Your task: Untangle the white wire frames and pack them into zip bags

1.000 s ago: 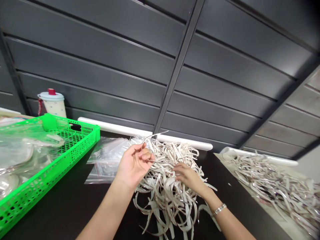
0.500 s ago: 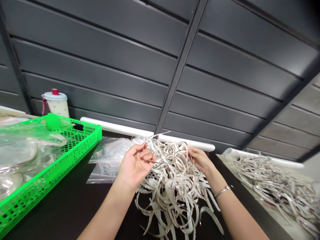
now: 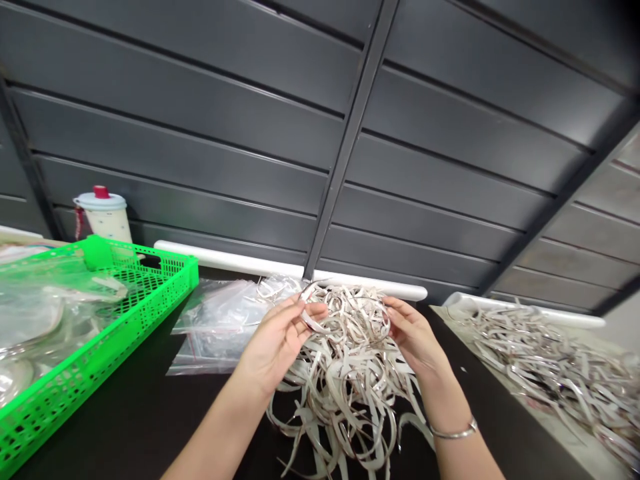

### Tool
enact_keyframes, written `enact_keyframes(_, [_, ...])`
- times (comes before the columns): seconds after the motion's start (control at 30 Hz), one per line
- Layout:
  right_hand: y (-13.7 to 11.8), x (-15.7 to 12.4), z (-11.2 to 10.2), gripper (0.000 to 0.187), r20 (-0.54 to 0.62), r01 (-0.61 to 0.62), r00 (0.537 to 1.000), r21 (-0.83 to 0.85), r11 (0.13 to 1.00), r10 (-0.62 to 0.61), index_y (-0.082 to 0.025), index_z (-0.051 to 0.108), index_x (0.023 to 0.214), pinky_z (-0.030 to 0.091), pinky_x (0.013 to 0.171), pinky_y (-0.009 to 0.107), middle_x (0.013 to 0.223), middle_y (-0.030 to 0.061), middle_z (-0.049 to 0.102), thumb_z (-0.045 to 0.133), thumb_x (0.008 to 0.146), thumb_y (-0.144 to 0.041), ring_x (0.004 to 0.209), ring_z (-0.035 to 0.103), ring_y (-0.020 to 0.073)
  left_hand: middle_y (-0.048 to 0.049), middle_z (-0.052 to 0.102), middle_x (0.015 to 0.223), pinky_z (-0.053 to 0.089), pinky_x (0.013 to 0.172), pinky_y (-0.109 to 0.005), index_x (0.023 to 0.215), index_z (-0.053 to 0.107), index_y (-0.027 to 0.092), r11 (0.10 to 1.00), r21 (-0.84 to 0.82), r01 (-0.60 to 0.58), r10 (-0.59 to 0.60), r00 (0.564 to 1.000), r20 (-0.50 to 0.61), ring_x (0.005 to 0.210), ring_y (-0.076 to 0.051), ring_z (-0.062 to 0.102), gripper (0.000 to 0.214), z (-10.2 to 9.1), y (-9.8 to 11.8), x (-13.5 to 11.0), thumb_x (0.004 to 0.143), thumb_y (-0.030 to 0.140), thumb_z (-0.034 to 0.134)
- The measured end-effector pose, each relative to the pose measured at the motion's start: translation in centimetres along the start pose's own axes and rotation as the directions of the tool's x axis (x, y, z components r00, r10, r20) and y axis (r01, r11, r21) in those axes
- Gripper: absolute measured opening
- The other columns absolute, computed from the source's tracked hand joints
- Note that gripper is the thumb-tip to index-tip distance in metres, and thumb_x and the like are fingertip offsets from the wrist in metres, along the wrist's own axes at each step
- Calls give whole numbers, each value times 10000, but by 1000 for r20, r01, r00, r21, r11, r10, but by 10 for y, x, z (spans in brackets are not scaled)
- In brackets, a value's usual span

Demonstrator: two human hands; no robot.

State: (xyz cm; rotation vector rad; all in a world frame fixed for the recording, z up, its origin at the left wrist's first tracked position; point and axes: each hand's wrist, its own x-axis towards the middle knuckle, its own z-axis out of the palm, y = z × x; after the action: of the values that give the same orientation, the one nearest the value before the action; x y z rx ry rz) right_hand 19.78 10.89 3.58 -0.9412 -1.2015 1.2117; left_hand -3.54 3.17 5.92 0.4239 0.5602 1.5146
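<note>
A tangled pile of pale curved bands point(image 3: 345, 387) lies on the dark table point(image 3: 125, 420) in front of me. My left hand point(image 3: 280, 340) pinches one end of a curved band point(image 3: 350, 300) above the pile, thumb and fingers closed on it. My right hand point(image 3: 413, 333) grips the other end of the same band, fingers curled. A silver bracelet point(image 3: 453, 432) circles my right wrist. The band arches between both hands.
A green perforated tray point(image 3: 125, 320) at the left holds clear bagged items. Clear zip bags point(image 3: 220, 320) lie beside it. A white jar with a red knob point(image 3: 105, 213) stands behind. A second heap of bands point(image 3: 550, 373) lies at the right. A grey slatted wall point(image 3: 350, 133) rises behind.
My right hand rose out of the pile with a band and came toward my left hand. My left hand shifted right and now pinches that band's other end.
</note>
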Motion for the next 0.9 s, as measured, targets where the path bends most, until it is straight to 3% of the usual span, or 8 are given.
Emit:
enact_keyframes(0.13, [-15, -22, 21, 350, -78, 98, 994, 318, 943, -77, -154, 703, 901, 361, 361, 116, 624, -37, 566, 827, 586, -241, 404, 365, 8, -127, 728, 887, 485, 803, -249, 955, 628, 96, 985, 173, 1, -11, 998, 61, 880, -177, 666, 133, 1, -6, -4, 840, 113, 563])
enact_keyframes(0.23, [-24, -36, 32, 339, -104, 110, 992, 453, 885, -70, -143, 707, 874, 420, 397, 87, 661, -24, 591, 835, 561, -171, 440, 421, 9, -117, 729, 918, 455, 834, -247, 1022, 614, 99, 960, 276, -46, 25, 996, 81, 918, -169, 648, 191, -1, -10, -5, 847, 171, 584])
enact_keyframes(0.33, [-23, -46, 38, 253, -45, 91, 996, 546, 833, -80, -176, 685, 802, 469, 450, 83, 678, -26, 602, 821, 590, -154, 482, 489, 25, -91, 725, 921, 434, 869, -263, 1015, 607, 123, 948, 301, -103, 73, 991, 108, 910, -164, 641, 195, -1, -16, -4, 832, 190, 610])
enact_keyframes(0.5, [-2, -61, 60, 198, 159, -102, 987, 629, 771, 1, -213, 652, 787, 520, 551, 98, 726, -33, 638, 806, 668, -176, 581, 594, 43, -45, 698, 814, 435, 861, -269, 899, 621, 137, 956, 264, -131, 99, 987, 129, 838, -153, 631, 112, 6, -33, -5, 799, 187, 636])
enact_keyframes(0.63, [10, -68, 79, 250, 168, -230, 973, 663, 712, 158, -184, 655, 819, 522, 573, 114, 788, -6, 666, 832, 643, -200, 645, 623, 60, -77, 701, 915, 455, 853, -297, 941, 616, 143, 971, 209, -116, 90, 987, 132, 907, -194, 631, 225, 14, -44, -11, 754, 236, 697])
enact_keyframes(0.73, [14, -69, 83, 287, 217, -308, 951, 644, 701, 218, -168, 654, 880, 465, 518, 99, 696, -21, 616, 825, 661, -238, 574, 552, 39, -90, 707, 949, 469, 838, -304, 985, 617, 150, 975, 187, -116, 98, 990, 104, 917, -204, 640, 290, 17, -45, -16, 738, 260, 723])
enact_keyframes(0.9, [26, -72, 84, 314, 323, -361, 924, 559, 746, 205, -161, 645, 895, 263, 413, 110, 500, -91, 379, 807, 674, -312, 449, 288, 26, -65, 724, 813, 466, 833, -273, 983, 637, 155, 958, 234, -167, 140, 982, 127, 876, -187, 652, 352, 14, -45, -18, 691, 295, 773])
